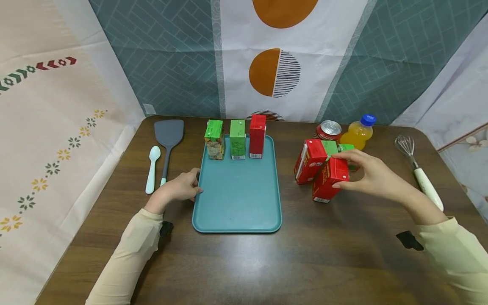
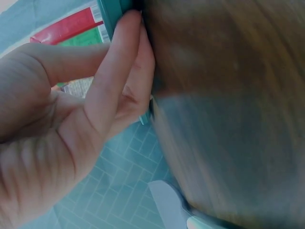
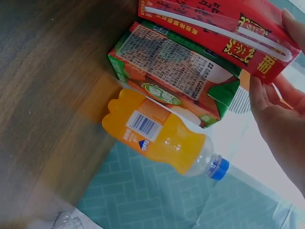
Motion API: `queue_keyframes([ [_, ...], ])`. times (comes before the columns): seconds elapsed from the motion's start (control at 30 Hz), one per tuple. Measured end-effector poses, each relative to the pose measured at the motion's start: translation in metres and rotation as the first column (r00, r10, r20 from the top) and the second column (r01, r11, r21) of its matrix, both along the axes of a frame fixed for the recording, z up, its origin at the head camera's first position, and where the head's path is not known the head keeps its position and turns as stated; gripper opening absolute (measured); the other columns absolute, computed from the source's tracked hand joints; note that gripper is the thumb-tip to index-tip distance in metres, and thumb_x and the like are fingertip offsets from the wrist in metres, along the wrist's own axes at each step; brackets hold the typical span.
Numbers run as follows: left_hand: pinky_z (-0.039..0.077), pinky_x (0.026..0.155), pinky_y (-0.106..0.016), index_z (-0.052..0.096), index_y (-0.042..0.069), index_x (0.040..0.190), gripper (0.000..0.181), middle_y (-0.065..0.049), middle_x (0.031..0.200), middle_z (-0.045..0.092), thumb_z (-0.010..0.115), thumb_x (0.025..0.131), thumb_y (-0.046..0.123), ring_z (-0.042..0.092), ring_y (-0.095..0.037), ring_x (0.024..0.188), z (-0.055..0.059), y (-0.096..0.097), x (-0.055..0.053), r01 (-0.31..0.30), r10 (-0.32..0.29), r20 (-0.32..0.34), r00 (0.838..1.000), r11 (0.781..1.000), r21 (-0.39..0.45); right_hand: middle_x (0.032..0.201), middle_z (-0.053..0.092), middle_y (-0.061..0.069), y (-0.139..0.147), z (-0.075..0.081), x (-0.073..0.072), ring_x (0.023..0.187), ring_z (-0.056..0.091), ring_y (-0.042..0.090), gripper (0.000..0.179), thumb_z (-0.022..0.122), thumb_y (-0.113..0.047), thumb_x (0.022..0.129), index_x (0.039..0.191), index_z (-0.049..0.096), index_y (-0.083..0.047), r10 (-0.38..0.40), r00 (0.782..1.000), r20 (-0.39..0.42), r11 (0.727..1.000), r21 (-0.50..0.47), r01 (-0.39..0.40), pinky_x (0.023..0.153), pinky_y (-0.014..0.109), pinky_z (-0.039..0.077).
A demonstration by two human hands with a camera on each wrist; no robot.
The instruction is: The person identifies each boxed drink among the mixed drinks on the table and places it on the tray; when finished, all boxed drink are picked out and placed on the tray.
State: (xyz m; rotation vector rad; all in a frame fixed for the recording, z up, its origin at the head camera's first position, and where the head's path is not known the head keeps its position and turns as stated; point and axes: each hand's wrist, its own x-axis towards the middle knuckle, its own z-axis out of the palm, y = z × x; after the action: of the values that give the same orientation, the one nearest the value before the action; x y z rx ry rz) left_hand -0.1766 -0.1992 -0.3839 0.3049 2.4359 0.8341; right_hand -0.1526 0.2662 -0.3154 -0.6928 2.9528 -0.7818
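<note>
Red carton [image 1: 328, 183] at 3 o'clock of teal tray [image 1: 236, 197], pinched between thumb and fingers of right hand [image 1: 369, 173]. Second red carton [image 1: 310, 161] just beside, 10 o'clock; orange bottle [image 1: 357, 133] at 1. Left hand [image 1: 181, 186] grips tray's 9 o'clock rim. Three cartons [image 1: 238, 140] stand along tray's 12 o'clock end. Spatula [image 1: 169, 131], tray's 10 o'clock.
</note>
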Motion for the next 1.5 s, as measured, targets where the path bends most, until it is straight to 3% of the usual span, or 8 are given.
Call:
queue_keyframes([
  [0.2,0.054,0.062,-0.032,0.012,-0.015,0.141,0.066,-0.018,0.088,0.061,0.053,0.092,0.001,0.065,-0.018,0.063,0.002,0.002,0.001,-0.027,0.026,-0.012,1.000,0.999,-0.030,0.112,0.060,0.005,0.001,-0.004,0.004,0.094,0.058,0.019,0.069,0.085,-0.023,0.067,0.128,0.054,-0.009,0.030,0.996,-0.088,1.000,0.000,-0.030,0.068,0.021,0.050],
  [0.33,0.053,0.062,-0.032,0.012,-0.015,0.141,0.067,-0.020,0.090,0.060,0.054,0.091,0.000,0.065,-0.019,0.063,0.004,0.003,0.002,-0.031,0.031,-0.009,0.999,0.999,-0.037,0.110,0.061,0.001,0.002,-0.013,0.008,0.091,0.055,0.006,0.070,0.087,-0.018,0.064,0.127,0.056,-0.010,0.028,0.984,-0.176,0.999,-0.030,-0.034,0.068,0.021,0.050],
  [0.57,0.054,0.062,-0.031,0.013,-0.016,0.141,0.067,-0.020,0.090,0.060,0.055,0.091,0.000,0.065,-0.018,0.063,0.003,0.004,0.002,-0.021,0.021,-0.013,1.000,0.999,-0.037,0.108,0.060,0.001,-0.001,-0.024,0.010,0.089,0.052,-0.010,0.071,0.089,-0.006,0.057,0.122,0.060,-0.008,0.003,0.974,-0.229,0.988,-0.149,-0.038,0.073,0.010,0.047],
  [0.9,0.053,0.061,-0.030,0.013,-0.016,0.141,0.068,-0.018,0.087,0.060,0.056,0.090,0.001,0.065,-0.017,0.061,0.002,0.004,0.001,-0.014,0.012,-0.024,1.000,0.999,-0.052,0.105,0.060,-0.001,-0.016,-0.006,0.025,0.096,0.061,-0.003,0.066,0.086,0.006,0.054,0.116,0.065,-0.006,-0.033,0.977,-0.209,0.920,-0.389,-0.052,0.081,0.010,0.045],
  [1.1,0.053,0.063,-0.031,0.013,-0.015,0.141,0.068,-0.017,0.087,0.060,0.056,0.091,0.001,0.065,-0.017,0.062,0.003,0.003,0.001,-0.023,0.022,-0.015,1.000,0.998,-0.055,0.112,0.059,0.002,-0.037,0.006,0.030,0.101,0.060,0.000,0.068,0.085,0.008,0.056,0.119,0.063,-0.006,0.008,0.982,-0.189,0.900,-0.427,-0.090,0.080,0.012,0.047],
  [1.27,0.053,0.062,-0.032,0.014,-0.016,0.141,0.068,-0.017,0.085,0.059,0.056,0.090,0.000,0.065,-0.019,0.062,0.004,0.003,0.002,-0.023,0.022,-0.023,1.000,0.998,-0.051,0.117,0.057,0.006,-0.060,0.009,0.025,0.106,0.057,0.002,0.066,0.084,0.005,0.060,0.121,0.062,-0.006,0.046,0.985,-0.166,0.882,-0.457,-0.118,0.079,0.015,0.048],
  [1.37,0.053,0.062,-0.032,0.014,-0.016,0.140,0.067,-0.017,0.085,0.059,0.056,0.090,-0.001,0.065,-0.019,0.062,0.003,0.004,0.002,-0.027,0.026,-0.025,0.999,0.999,-0.047,0.119,0.058,0.005,-0.075,0.007,0.021,0.108,0.054,0.005,0.064,0.085,0.001,0.061,0.121,0.063,-0.008,0.060,0.984,-0.166,0.882,-0.452,-0.130,0.078,0.018,0.051],
  [1.5,0.053,0.062,-0.031,0.015,-0.016,0.140,0.067,-0.018,0.087,0.058,0.056,0.090,0.000,0.065,-0.019,0.063,0.003,0.004,0.002,-0.031,0.030,-0.027,0.999,0.998,-0.049,0.121,0.059,0.001,-0.095,0.003,0.015,0.110,0.049,0.011,0.061,0.086,-0.007,0.063,0.120,0.064,-0.011,0.059,0.984,-0.170,0.895,-0.428,-0.127,0.074,0.032,0.055],
])
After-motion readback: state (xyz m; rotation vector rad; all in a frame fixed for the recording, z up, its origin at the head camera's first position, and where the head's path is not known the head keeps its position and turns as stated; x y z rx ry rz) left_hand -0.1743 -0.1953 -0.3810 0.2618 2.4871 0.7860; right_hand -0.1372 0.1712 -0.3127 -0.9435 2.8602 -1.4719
